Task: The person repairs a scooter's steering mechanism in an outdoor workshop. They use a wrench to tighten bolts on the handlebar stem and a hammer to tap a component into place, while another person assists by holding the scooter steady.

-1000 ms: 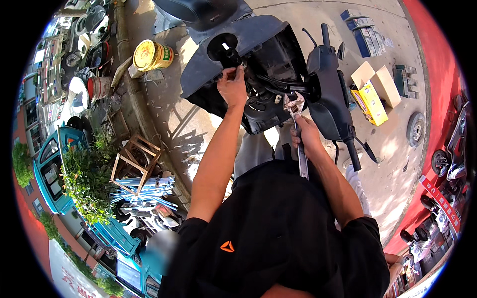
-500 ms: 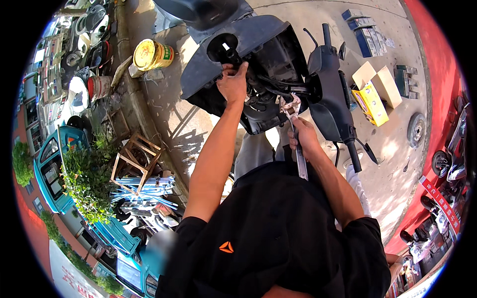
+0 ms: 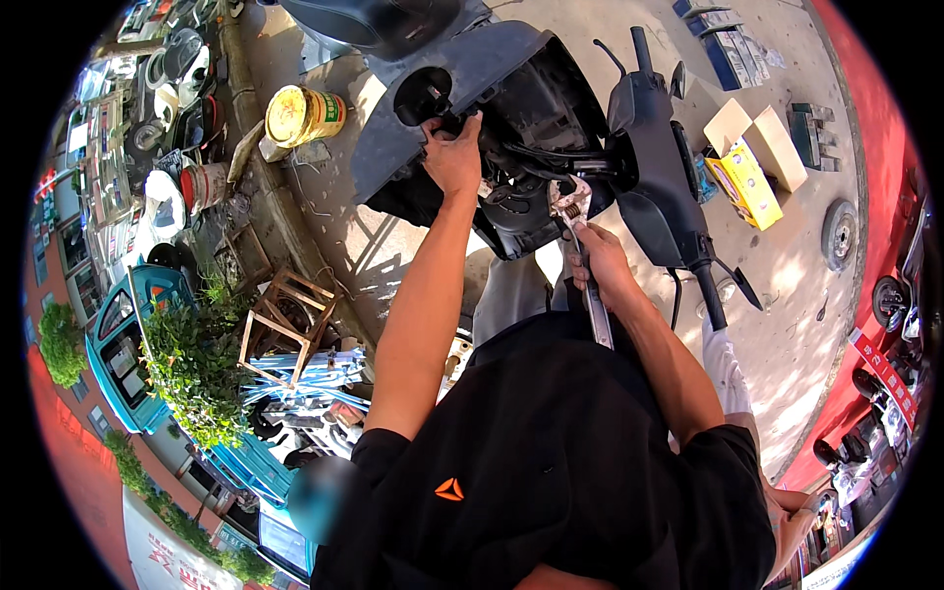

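Observation:
A scooter with its dark front panel [image 3: 388, 162] opened up stands before me, its handlebar cover [image 3: 639, 123] turned to the right. My left hand [image 3: 454, 162] is at the round black opening [image 3: 423, 95] in that panel. Its fingers are closed round a black part at the lower edge of the opening; most of that part is hidden. My right hand [image 3: 603, 265] is wrapped round the handle of an adjustable wrench [image 3: 570, 202]. The wrench head lies up against the scooter's front, below the black cables [image 3: 551, 157]; whether its jaws grip anything I cannot tell.
Left stands a yellow bucket [image 3: 307, 116] beside the kerb. A wooden frame [image 3: 285, 324] and a leafy plant [image 3: 192, 379] are lower left. An opened carton [image 3: 747, 182], a small wheel [image 3: 839, 236] and stacked boxes [image 3: 723, 49] lie right. Another person's arm [image 3: 787, 516] shows lower right.
The view has shifted slightly, so the scooter sits a little higher and the surroundings are turned. My left hand stays at the round opening and my right hand keeps the wrench at the scooter's front.

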A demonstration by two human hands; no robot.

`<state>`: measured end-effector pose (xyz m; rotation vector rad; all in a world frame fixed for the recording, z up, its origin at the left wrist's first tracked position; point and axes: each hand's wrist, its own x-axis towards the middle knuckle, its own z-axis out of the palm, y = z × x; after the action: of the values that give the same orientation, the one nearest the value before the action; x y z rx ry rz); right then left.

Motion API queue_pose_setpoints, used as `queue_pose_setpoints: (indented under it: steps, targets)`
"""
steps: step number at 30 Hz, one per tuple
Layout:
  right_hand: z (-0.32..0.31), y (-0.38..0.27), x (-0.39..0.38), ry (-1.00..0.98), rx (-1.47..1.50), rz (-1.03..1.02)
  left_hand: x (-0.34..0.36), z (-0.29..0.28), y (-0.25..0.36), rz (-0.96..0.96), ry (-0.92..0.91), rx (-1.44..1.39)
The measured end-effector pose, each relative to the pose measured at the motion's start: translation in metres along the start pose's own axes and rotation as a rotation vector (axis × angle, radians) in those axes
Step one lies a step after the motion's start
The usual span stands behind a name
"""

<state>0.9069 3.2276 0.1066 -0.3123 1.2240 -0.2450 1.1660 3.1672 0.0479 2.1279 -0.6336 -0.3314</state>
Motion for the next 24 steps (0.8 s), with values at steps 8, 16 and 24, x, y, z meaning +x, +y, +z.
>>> queue_pose_setpoints:
  steps: [8, 16, 24]
  targets:
    - [-0.009, 0.007, -0.002, 0.012, 0.097, -0.03, 0.01, -0.01, -0.025, -0.088, -0.219, -0.102]
    - [-0.006, 0.03, -0.011, 0.021, 0.236, -0.091, 0.027, -0.024, 0.0, 0.094, -0.473, 0.124]
    - [0.003, 0.057, -0.017, 0.044, 0.241, -0.029, 0.021, -0.018, -0.011, 0.239, -0.38, 0.425]
